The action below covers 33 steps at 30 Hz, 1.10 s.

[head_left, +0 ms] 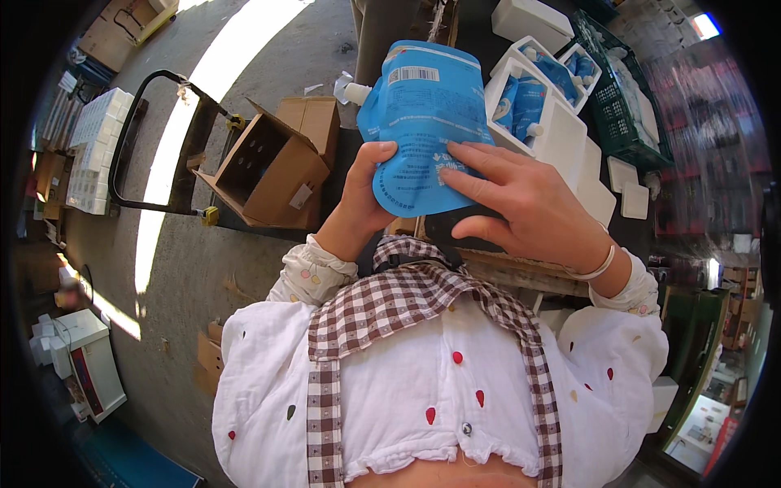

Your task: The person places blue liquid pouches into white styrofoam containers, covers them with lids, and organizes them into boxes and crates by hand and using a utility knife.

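Note:
In front of my chest is a blue spouted pouch with a white cap at its upper left, its printed side up. My left hand grips the pouch's lower left edge, thumb on top. The fingers of my right hand lie spread on the pouch's lower right face, the thumb apart from it. To the right, white foam boxes stand on the dark table, and in the open ones lie more blue pouches with white caps.
An open cardboard box stands at the left, another behind it. A black-handled trolley is farther left. A green plastic crate stands beyond the foam boxes; small foam lids lie nearby. A person's trousered leg is at the table's far side.

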Motion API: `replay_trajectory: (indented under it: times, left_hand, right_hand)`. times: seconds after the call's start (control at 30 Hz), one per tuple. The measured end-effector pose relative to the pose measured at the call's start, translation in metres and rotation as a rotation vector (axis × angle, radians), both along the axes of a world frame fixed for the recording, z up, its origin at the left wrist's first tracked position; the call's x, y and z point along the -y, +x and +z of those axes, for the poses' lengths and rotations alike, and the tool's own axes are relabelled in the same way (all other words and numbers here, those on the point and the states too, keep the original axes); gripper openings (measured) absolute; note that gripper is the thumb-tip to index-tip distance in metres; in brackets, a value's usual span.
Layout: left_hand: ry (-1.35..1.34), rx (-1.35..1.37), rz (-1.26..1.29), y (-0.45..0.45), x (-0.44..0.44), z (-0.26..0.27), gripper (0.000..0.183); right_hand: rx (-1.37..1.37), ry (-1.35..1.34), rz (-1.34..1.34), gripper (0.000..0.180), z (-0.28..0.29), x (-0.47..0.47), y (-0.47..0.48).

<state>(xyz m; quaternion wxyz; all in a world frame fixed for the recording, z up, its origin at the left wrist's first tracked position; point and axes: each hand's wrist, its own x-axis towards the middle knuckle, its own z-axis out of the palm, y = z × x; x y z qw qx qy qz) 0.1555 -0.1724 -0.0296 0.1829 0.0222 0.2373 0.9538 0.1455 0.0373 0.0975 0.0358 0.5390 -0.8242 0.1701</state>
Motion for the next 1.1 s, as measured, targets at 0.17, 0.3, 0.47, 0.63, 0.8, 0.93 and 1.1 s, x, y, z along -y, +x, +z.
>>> replay_trajectory:
  times: [0.17, 0.3, 0.47, 0.63, 0.8, 0.93, 1.1]
  left_hand:
    - [0.104, -0.157, -0.141, -0.031, 0.006, -0.015, 0.071]
    - [-0.316, -0.191, -0.084, -0.032, 0.007, 0.005, 0.072]
    - [-0.433, -0.331, -0.234, -0.038, 0.01, 0.027, 0.069]
    - [-0.64, -0.381, -0.418, -0.04, -0.008, 0.041, 0.061]
    - [-0.558, -0.071, -0.529, -0.035, -0.024, 0.052, 0.063]
    - [-0.644, -0.002, -0.526, -0.04, -0.033, 0.072, 0.059]
    - [-0.824, -0.178, -0.466, -0.065, -0.061, 0.093, 0.051]
  right_hand:
    - [0.812, -0.674, -0.636, 0.071, -0.036, -0.072, -0.057]
    - [1.351, -0.72, -0.366, 0.079, -0.045, -0.017, -0.061]
    - [1.314, -0.716, -0.272, 0.076, -0.062, -0.054, -0.072]
    - [1.298, -0.721, -0.509, 0.079, -0.075, -0.058, -0.039]
    - [1.292, -0.772, -0.755, 0.061, -0.068, -0.096, -0.011]
    - [1.054, -1.049, -0.921, 0.056, -0.056, -0.126, 0.015]
    - [0.729, -0.796, -1.286, 0.044, -0.015, -0.16, 0.017]
